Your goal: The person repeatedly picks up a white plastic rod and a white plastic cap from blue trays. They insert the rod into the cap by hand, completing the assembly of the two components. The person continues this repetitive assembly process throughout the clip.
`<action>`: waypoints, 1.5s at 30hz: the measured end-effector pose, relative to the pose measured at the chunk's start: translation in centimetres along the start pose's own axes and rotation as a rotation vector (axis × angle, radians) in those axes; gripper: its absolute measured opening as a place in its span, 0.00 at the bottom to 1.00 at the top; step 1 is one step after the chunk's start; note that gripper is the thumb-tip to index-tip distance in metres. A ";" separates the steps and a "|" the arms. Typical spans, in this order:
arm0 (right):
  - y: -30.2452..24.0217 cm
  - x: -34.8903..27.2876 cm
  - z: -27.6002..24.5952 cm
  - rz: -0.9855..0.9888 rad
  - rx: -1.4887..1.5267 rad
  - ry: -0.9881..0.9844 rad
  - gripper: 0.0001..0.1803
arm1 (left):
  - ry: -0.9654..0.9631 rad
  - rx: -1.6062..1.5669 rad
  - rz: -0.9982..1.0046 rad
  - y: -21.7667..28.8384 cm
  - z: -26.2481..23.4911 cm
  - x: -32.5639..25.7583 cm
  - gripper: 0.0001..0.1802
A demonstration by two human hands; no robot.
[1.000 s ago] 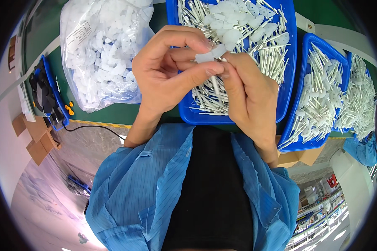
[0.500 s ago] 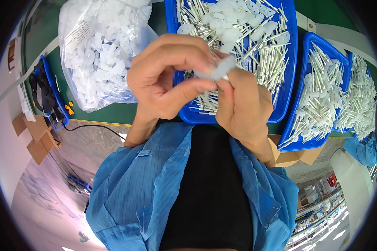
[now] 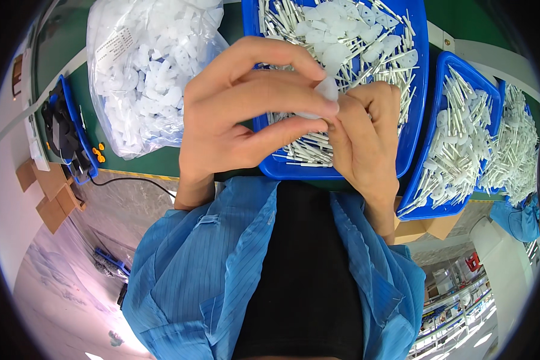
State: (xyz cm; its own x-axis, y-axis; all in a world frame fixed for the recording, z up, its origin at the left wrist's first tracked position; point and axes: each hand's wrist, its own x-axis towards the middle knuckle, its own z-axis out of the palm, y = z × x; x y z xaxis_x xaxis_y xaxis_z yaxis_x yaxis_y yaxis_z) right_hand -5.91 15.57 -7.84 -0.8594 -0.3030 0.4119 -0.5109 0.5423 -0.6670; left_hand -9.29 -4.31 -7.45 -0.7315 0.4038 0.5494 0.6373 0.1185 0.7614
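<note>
My left hand (image 3: 237,105) is raised above the near part of a large blue tray (image 3: 413,153), its thumb and fingers closed on a translucent white plastic piece (image 3: 326,90). Only part of that thin, flat piece shows between the fingertips. Right against it is my right hand (image 3: 366,129), fingers curled and thumb pressed in; whatever they pinch is hidden. Below the hands, the tray holds thin white sticks (image 3: 381,90) with metallic-looking parts, and a heap of loose translucent white pieces (image 3: 336,27) lies on top of them.
To the left stands a clear plastic bag (image 3: 153,78) full of similar white pieces. Farther left are small yellow parts (image 3: 99,153) and a blue bin (image 3: 78,129) with black items. On the right, another blue tray (image 3: 423,180) holds sticks with white pieces; more sticks (image 3: 515,141) lie beyond.
Both hands have shifted slightly right. My left fingers have stretched forward over the white piece, covering more of it, and my right fingers have curled in more tightly.
</note>
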 end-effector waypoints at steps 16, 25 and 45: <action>-0.7 -0.4 -1.2 0.264 0.538 -0.077 0.10 | 0.231 0.001 0.211 -1.1 3.1 -2.3 0.15; -2.0 0.2 -1.2 0.430 0.224 -0.032 0.05 | 0.363 -0.132 0.264 -1.0 3.2 -3.4 0.18; -2.2 0.0 1.1 0.338 0.127 -0.057 0.12 | 0.506 -0.561 -0.592 0.8 3.4 -1.3 0.11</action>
State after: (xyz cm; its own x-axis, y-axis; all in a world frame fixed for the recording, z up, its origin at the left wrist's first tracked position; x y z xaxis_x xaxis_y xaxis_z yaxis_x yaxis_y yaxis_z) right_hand -4.78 13.48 -7.03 -0.9781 -0.1683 0.1221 -0.1932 0.5184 -0.8330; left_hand -7.02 -1.69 -8.72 -0.9993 -0.0370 0.0067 0.0184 -0.3271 0.9448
